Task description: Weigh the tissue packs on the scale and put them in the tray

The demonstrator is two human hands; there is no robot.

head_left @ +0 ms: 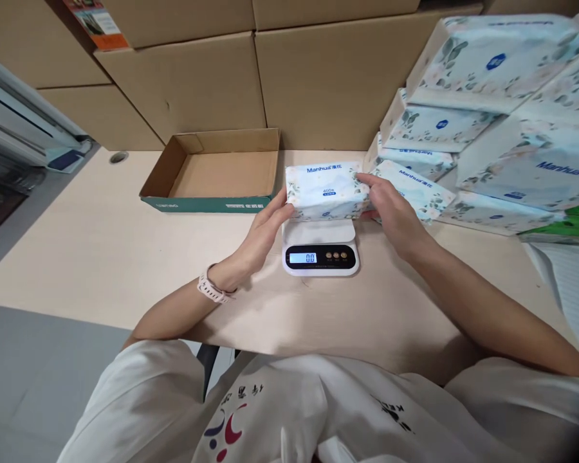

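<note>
Cardboard box [217,175] stands open-topped near the held tissue pack [325,191].

A pale wood table [77,257] has a round hole [118,157] near its back left corner, with big brown cardboard boxes [328,83] stacked behind it, grey floor [53,379] below its front left edge, and soft light across its top.

The Manhua pack [325,191] is white, blue-lettered, leaf-patterned — the scale [318,232] white, its panel [321,264] black.
</note>
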